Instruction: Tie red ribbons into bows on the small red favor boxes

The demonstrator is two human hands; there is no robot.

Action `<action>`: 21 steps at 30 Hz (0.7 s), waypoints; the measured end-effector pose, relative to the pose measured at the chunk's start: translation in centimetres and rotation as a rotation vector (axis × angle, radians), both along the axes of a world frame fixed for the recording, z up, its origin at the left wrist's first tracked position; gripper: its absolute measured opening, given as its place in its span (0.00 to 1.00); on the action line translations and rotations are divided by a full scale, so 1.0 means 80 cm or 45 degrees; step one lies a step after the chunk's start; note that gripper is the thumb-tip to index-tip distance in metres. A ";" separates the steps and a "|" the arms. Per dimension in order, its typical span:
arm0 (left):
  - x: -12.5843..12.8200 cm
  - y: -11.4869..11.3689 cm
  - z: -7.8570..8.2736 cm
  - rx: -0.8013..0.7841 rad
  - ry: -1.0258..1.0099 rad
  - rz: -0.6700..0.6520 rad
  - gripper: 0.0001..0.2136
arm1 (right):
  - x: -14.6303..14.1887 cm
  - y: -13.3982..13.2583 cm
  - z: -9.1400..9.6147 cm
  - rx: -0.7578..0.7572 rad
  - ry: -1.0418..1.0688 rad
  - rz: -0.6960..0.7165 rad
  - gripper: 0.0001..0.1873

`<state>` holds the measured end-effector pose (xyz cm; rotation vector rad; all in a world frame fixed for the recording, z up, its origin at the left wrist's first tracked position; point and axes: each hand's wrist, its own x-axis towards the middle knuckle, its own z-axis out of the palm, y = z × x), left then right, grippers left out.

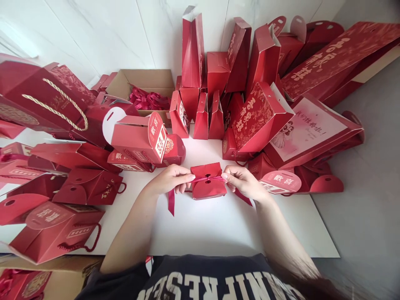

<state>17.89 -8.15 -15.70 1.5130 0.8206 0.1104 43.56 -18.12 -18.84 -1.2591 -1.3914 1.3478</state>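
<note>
A small red gift box (208, 185) stands on the white board (218, 225) in front of me. A thin red ribbon (208, 178) runs across its top and is knotted there. My left hand (170, 179) pinches the ribbon on the box's left side; one loose ribbon end (171, 203) hangs below it. My right hand (245, 181) pinches the ribbon on the right side, with the other end trailing under it. Both hands pull outward, level with the box's top.
Red gift boxes and bags crowd the board's far and left sides, with a tall stack (237, 75) behind. A cardboard carton (140, 81) holds loose red ribbons (148, 100). A large flat red bag (309, 129) lies at the right, grey floor beyond it.
</note>
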 end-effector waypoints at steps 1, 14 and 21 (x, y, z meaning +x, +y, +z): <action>-0.001 0.001 -0.001 -0.019 -0.010 -0.001 0.16 | -0.001 0.000 -0.001 -0.001 0.017 0.004 0.22; -0.014 0.009 -0.007 -0.157 -0.512 0.029 0.12 | -0.010 0.001 -0.007 -0.016 0.131 -0.027 0.20; 0.014 0.002 -0.022 -0.345 -0.584 0.256 0.19 | -0.017 0.002 -0.008 0.003 0.209 -0.038 0.20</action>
